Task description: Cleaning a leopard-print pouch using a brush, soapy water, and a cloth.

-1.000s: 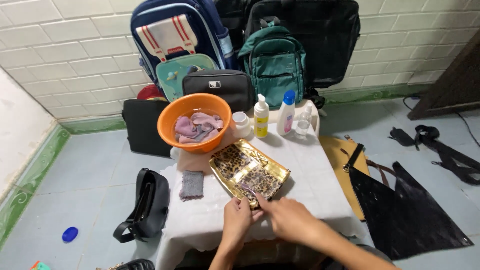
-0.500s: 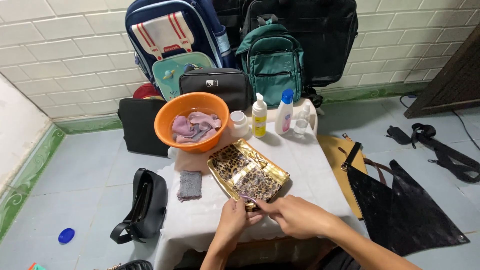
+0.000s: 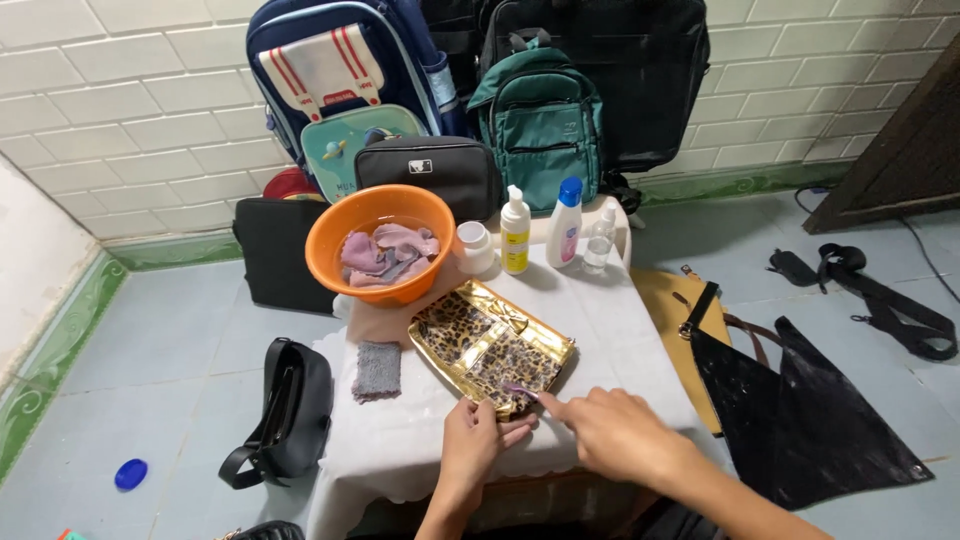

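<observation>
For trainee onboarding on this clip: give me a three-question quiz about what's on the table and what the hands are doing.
1. True or false: the orange basin holds cloths.
2. Which hand steadies the near edge of the leopard-print pouch? A) left hand B) right hand
3. What small item lies on the white tablecloth left of the pouch?

Key: 1. True, pinkish-purple cloths. 2. A; the right hand works a small purple tool against the pouch. 3. A grey cloth pad.
</observation>
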